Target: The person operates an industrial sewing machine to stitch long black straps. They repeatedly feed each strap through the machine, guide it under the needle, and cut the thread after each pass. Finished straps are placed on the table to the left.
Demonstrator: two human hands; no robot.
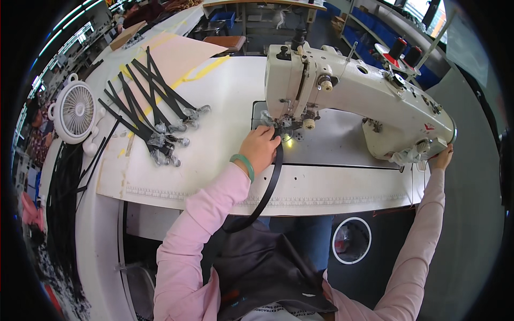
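A white industrial sewing machine (385, 96) stands on the table, its lamp lit beside the needle. My left hand (261, 148), with a green bangle at the wrist, is closed on a black strap (270, 187) right at the presser foot. From there the strap curves down over the table's front edge towards my lap. At the machine's far right end, my right hand (442, 158) grips the handwheel (455, 132); its fingers are partly hidden behind the machine.
Several black straps with clear-wrapped ends (160, 140) lie fanned out on the left of the white table (225, 96). Beyond them are a small white fan (79, 109) and a hanging bundle of black straps (63, 198). Thread spools (397, 48) stand behind the machine. A white-rimmed bin (352, 218) sits below.
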